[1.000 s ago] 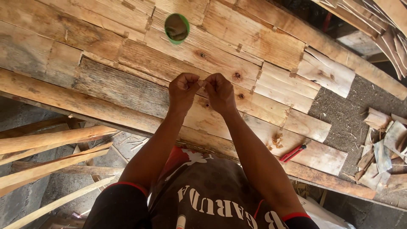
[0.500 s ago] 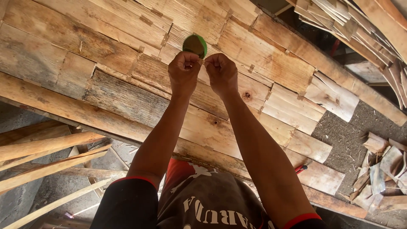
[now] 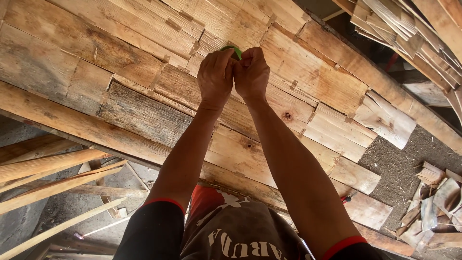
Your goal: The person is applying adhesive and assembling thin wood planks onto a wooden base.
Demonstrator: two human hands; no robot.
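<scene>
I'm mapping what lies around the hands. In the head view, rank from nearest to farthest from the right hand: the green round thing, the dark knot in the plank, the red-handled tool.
1. Green round thing: at the fingertips of the right hand, mostly hidden behind both hands.
2. Dark knot: in the plank, just below and right of the wrist.
3. Red-handled tool: far down, lower right, beside the forearm.

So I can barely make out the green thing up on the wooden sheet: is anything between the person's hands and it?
Nothing visible. Left hand and right hand are closed together right at the green object, covering most of it; only its top edge shows above the fingers, over the wooden sheet.
</scene>
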